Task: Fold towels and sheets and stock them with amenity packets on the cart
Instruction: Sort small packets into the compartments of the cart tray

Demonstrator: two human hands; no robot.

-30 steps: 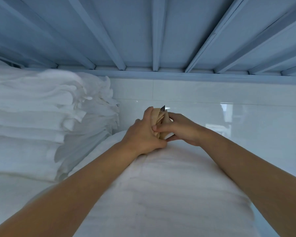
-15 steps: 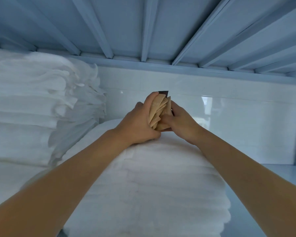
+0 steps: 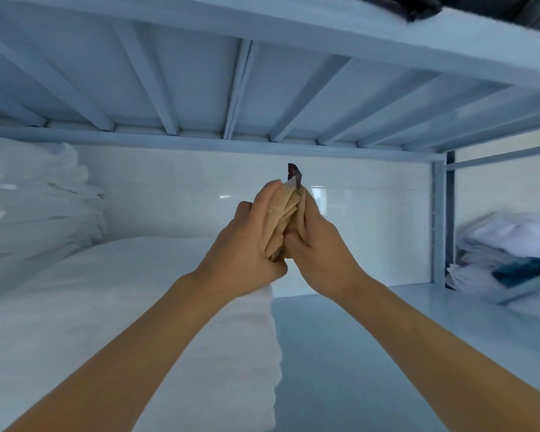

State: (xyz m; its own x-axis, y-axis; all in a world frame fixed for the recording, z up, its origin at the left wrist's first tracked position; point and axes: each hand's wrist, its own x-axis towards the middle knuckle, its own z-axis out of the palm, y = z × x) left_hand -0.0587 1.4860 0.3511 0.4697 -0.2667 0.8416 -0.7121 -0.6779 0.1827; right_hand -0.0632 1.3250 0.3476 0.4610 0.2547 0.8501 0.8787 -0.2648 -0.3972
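A bundle of tan amenity packets, with one dark packet tip sticking up, stands upright between both my hands. My left hand grips the bundle from the left, fingers curled over its top. My right hand grips it from the right. The bundle is held in the air above the right end of a folded white towel stack that lies on the pale blue shelf. A taller pile of folded white linen stands at the far left.
The shelf above hangs low over my hands, with metal ribs underneath. An upright post marks the bay's right end. Beyond it lie rumpled white and blue linens. Bare shelf surface lies right of the towel stack.
Both hands have lifted the packet bundle up off the towel stack and carried it to the right. The view has swung right, showing the bare shelf and the neighbouring bay.
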